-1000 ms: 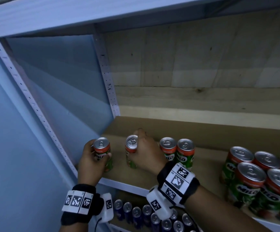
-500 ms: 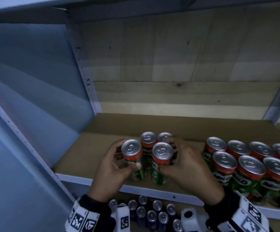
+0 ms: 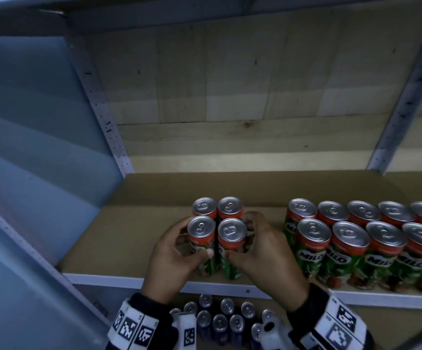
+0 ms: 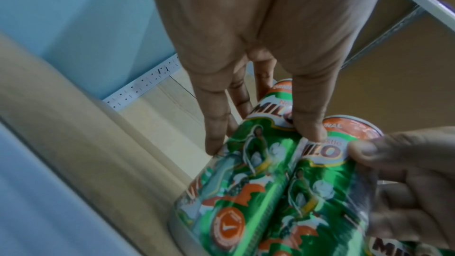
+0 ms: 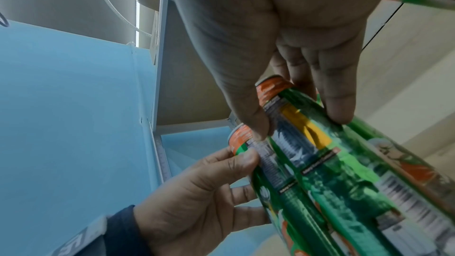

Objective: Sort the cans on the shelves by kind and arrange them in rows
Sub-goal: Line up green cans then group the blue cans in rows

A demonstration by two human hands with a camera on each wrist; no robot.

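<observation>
1. On the cardboard-lined shelf (image 3: 134,238), seen from the head camera, four Milo cans are standing upright in a tight two-by-two block. The left hand (image 3: 172,261) is curling round the front left can (image 3: 202,245), thumb across its label. The right hand (image 3: 263,253) is curling round the front right can (image 3: 232,247), fingers reaching behind it. The two back cans (image 3: 217,207) are sitting just beyond the grip, touching the held pair. To the right of the right hand, apart from it, a double row of Milo cans (image 3: 366,243) is running toward the frame edge. Below the hands, under the shelf lip, dark blue cans (image 3: 220,322) are standing on a lower shelf; only this view is showing them and the full block.

2. In the left wrist view, the left hand (image 4: 258,46) is pressing its thumb and fingers onto the front left can (image 4: 236,182), which is standing flush against the front right can (image 4: 327,182). The right hand (image 4: 413,178) is coming in from the right, a fingertip on the white Milo label. Only here are the printed fronts facing the camera.

3. In the right wrist view, the right hand (image 5: 283,36) is clamping the front right can (image 5: 327,163) between thumb and fingers. The left hand (image 5: 197,207) is pinching the neighbouring can (image 5: 265,174) near its orange band. Only this view is showing the barcode sides; the can tops are hidden.
</observation>
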